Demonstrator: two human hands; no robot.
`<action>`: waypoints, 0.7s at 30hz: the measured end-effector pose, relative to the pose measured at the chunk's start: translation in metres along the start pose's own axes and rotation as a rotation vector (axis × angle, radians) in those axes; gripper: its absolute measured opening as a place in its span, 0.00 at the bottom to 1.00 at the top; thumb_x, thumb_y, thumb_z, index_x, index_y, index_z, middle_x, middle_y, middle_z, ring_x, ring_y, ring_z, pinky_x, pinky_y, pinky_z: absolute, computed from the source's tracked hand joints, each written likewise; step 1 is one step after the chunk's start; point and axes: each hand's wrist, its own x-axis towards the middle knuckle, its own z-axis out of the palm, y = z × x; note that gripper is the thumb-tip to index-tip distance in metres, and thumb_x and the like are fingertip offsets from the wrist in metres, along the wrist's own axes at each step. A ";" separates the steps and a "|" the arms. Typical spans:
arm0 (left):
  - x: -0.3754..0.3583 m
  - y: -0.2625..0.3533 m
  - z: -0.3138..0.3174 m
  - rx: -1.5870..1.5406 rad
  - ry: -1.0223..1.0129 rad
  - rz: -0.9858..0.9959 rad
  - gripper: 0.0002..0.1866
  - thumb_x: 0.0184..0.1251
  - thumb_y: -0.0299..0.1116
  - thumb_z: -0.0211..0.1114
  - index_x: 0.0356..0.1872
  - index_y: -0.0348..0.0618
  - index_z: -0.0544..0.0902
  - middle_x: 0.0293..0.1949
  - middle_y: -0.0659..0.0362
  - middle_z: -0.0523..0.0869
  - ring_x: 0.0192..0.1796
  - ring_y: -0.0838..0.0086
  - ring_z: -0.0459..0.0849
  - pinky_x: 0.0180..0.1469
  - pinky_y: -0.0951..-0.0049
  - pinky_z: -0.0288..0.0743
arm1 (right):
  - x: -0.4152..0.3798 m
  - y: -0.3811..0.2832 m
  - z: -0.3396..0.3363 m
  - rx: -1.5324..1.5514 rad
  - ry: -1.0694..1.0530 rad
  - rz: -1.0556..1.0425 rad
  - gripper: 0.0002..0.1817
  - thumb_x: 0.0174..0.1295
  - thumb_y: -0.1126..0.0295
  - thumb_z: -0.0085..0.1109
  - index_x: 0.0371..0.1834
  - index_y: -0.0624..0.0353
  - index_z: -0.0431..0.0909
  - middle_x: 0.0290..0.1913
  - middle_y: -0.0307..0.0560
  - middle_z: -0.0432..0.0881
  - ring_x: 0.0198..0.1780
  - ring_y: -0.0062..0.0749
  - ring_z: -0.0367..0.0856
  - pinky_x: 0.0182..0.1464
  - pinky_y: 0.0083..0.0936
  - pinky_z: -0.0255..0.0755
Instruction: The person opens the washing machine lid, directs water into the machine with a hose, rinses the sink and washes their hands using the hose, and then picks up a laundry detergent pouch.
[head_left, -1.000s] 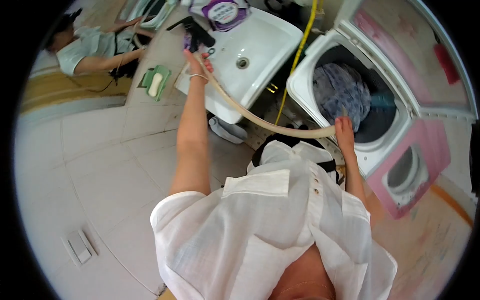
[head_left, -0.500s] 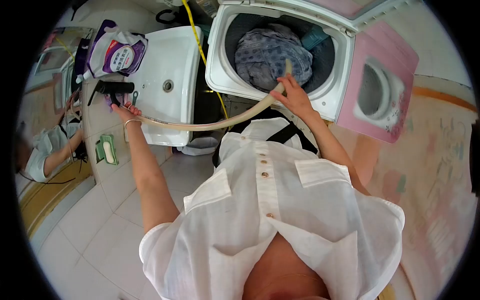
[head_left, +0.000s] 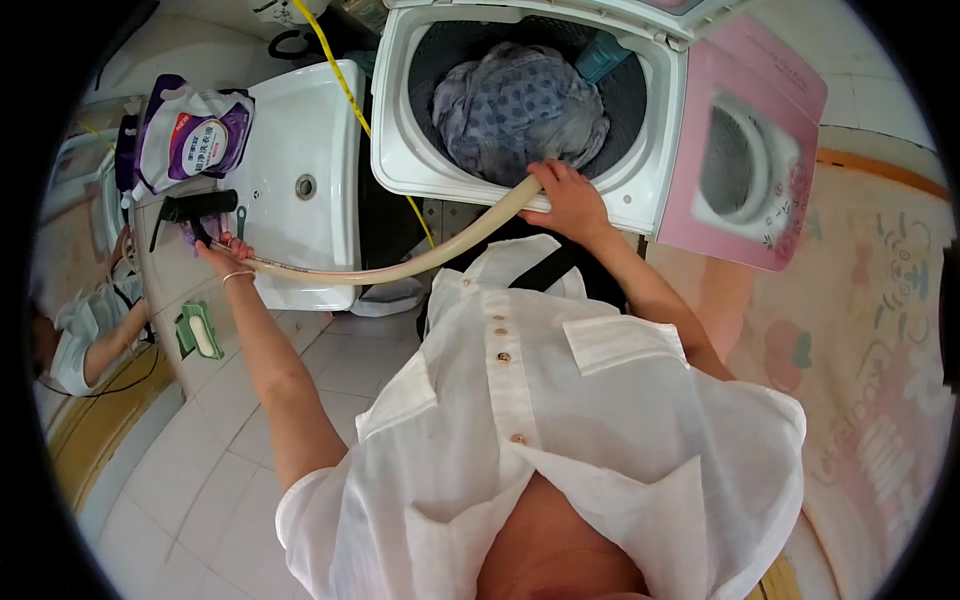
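Observation:
A pale, thick hose (head_left: 420, 262) curves from the black faucet (head_left: 200, 206) across the white sink (head_left: 310, 120) to the front rim of the washing machine (head_left: 425, 180). At the faucet end, my left hand (head_left: 228, 254) is closed round the hose. My right hand (head_left: 570, 203) grips the hose's other end at the tub's rim, and its opening is hidden by the fingers. Inside the tub lies a bundle of grey-blue patterned fabric (head_left: 515, 110), with a teal part (head_left: 602, 57) at the back right of the drum.
A purple and white detergent pouch (head_left: 195, 140) stands at the sink's left. Below it is a green soap dish (head_left: 200, 331). A yellow strap (head_left: 345, 85) crosses the sink's right edge. The machine's pink side panel (head_left: 690, 190) is at the right.
My right hand has drawn the hose end back from over the fabric to the tub's front rim. My left hand still holds the faucet end. The camera view has shifted.

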 end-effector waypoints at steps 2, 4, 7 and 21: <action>0.009 -0.004 -0.006 -0.005 -0.031 -0.010 0.35 0.54 0.74 0.36 0.18 0.50 0.68 0.09 0.67 0.56 0.12 0.77 0.51 0.18 0.77 0.48 | -0.002 -0.003 -0.002 -0.052 0.056 0.012 0.37 0.43 0.49 0.65 0.57 0.51 0.66 0.58 0.55 0.65 0.56 0.51 0.68 0.58 0.40 0.62; 0.008 -0.002 -0.004 -0.006 -0.010 -0.007 0.35 0.54 0.74 0.35 0.18 0.49 0.68 0.09 0.67 0.56 0.12 0.77 0.51 0.18 0.77 0.48 | -0.002 -0.005 -0.003 -0.069 0.098 -0.004 0.37 0.42 0.51 0.66 0.56 0.52 0.66 0.59 0.53 0.64 0.55 0.51 0.69 0.57 0.40 0.63; 0.003 0.000 -0.001 0.004 0.007 -0.021 0.35 0.54 0.73 0.35 0.17 0.48 0.67 0.09 0.66 0.56 0.13 0.77 0.51 0.18 0.77 0.48 | -0.003 -0.009 -0.005 -0.077 0.143 -0.015 0.36 0.41 0.53 0.67 0.55 0.52 0.66 0.59 0.52 0.63 0.55 0.52 0.69 0.55 0.40 0.65; 0.005 -0.005 -0.001 0.026 0.044 -0.019 0.35 0.55 0.72 0.33 0.17 0.48 0.66 0.09 0.66 0.54 0.13 0.76 0.52 0.19 0.75 0.48 | 0.002 -0.009 -0.003 -0.049 0.101 -0.018 0.32 0.39 0.56 0.66 0.50 0.52 0.69 0.51 0.47 0.69 0.47 0.44 0.75 0.49 0.37 0.69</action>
